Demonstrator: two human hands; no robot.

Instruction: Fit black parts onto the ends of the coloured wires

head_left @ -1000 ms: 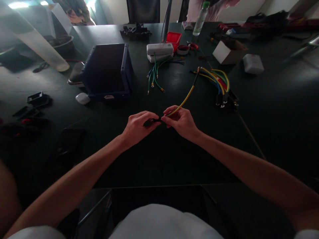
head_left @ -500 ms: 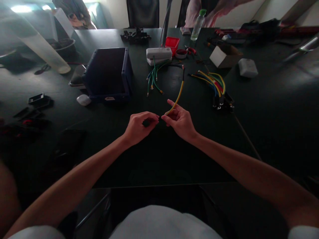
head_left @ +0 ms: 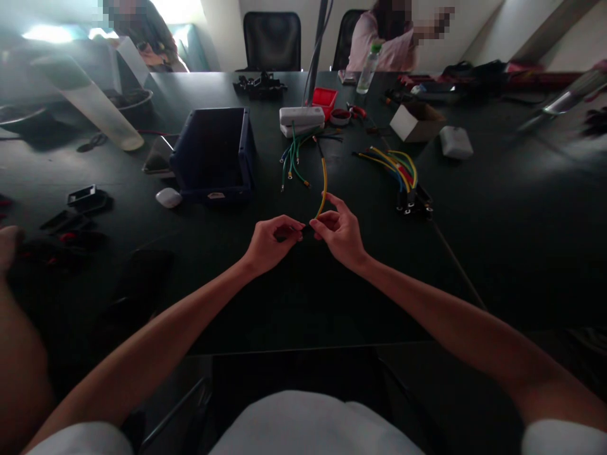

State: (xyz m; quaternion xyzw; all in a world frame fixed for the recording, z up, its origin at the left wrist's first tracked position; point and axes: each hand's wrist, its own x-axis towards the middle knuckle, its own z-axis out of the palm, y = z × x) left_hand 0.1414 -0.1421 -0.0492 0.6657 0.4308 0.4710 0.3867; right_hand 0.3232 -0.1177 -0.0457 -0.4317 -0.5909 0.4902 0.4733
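My right hand (head_left: 340,229) pinches the lower end of a yellow wire (head_left: 325,180) between thumb and fingers. The wire curves up and away from me, and its far end has a black sleeve (head_left: 319,148). Close beside it, my left hand (head_left: 276,240) is closed in a pinch, its fingertips almost meeting the right ones. Something small and dark lies between the fingertips, too dim to name. Beyond my hands, green wires (head_left: 293,165) with ring terminals lie on the table. A bundle of yellow, blue and red wires (head_left: 403,170) with black ends rests to the right.
A dark blue bin (head_left: 215,189) stands left of centre, with a white mouse-like object (head_left: 169,198) beside it. Behind the green wires are a white power strip (head_left: 302,117) and a red tray (head_left: 324,98). An open carton (head_left: 410,126) is at right. Another person's arm (head_left: 19,341) reaches in at left.
The view has shifted slightly, so the table sits lower in it. The yellow wire's far end has swung left and stands more upright. Both hands keep their pinch. Another person's hand has appeared at left.
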